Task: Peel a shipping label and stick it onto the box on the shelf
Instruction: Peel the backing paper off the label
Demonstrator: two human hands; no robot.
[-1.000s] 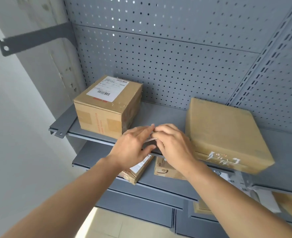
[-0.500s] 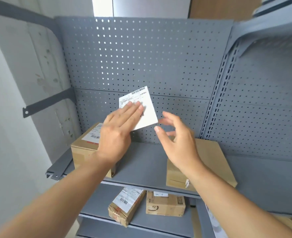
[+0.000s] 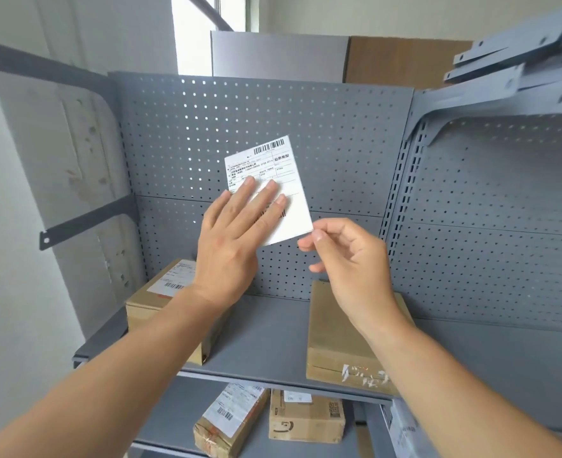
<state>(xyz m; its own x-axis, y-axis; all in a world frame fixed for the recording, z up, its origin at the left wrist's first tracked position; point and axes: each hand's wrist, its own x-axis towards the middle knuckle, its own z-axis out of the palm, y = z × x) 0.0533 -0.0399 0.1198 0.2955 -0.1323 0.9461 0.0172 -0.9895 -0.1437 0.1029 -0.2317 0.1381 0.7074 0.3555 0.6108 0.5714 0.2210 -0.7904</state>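
Observation:
A white shipping label (image 3: 274,166) with barcodes and printed text is held up in front of the grey pegboard, above the shelf. My left hand (image 3: 236,239) holds it, fingers flat across its printed face. My right hand (image 3: 345,259) pinches the label's lower right corner between thumb and forefinger. Below, on the grey shelf (image 3: 266,342), an unlabelled cardboard box (image 3: 335,345) lies under my right wrist. A second cardboard box (image 3: 154,302) with a label on top sits at the shelf's left, partly hidden by my left forearm.
On the lower shelf lie a taped, labelled parcel (image 3: 230,421) and a small brown box (image 3: 306,421). Grey shelf brackets (image 3: 517,71) jut out at the upper right. A grey bracket (image 3: 84,223) sticks out from the wall at the left.
My hands rose from the shelf's front edge with the label to pegboard height, and the view tilted up. My right hand, open half a second ago, now pinches the label's lower right corner.

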